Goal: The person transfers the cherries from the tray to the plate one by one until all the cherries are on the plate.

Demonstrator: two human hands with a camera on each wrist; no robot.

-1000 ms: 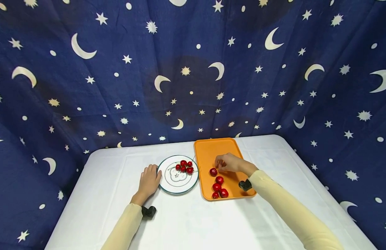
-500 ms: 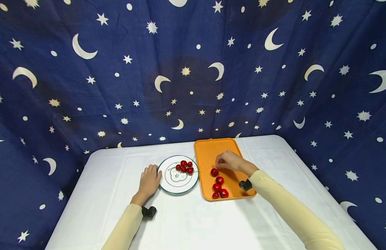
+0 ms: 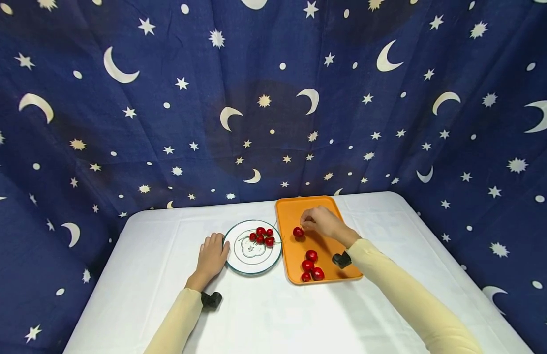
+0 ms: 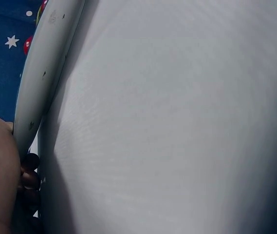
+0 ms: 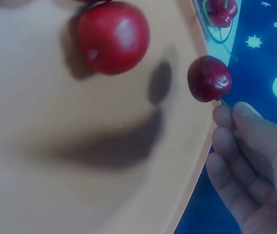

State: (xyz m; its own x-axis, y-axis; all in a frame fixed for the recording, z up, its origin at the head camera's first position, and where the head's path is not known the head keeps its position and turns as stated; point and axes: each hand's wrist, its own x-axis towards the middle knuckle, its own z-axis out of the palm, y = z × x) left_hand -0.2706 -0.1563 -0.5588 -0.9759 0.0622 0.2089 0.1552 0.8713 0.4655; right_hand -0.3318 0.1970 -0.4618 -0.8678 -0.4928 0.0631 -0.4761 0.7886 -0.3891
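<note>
My right hand (image 3: pixel 322 221) pinches the stem of a dark red cherry (image 5: pixel 209 79) between thumb and fingertips. The cherry hangs over the orange tray (image 3: pixel 302 207), and its shadow falls apart from it on the tray floor. Several more red round fruits (image 3: pixel 307 265) lie near the tray's front edge. My left hand (image 3: pixel 212 254) rests at the left side of a white plate (image 3: pixel 242 263) with a dark green rim, the thumb at the rim and the fingers relaxed. On the plate sits a cluster of small red cherries (image 3: pixel 260 240) with stems; the left wrist view shows mostly the plate's outer side.
A white cloth covers the table (image 3: pixel 256 319). Plate and tray stand side by side, with some cherry stems reaching toward the tray. Behind and around the table hangs a blue curtain (image 3: pixel 189 162) with moons and stars. Each wrist carries a black camera (image 3: pixel 342 259).
My right hand has lifted the cherry by its stem off the tray and moved it back and slightly left. My left hand and the plate have stayed where they were.
</note>
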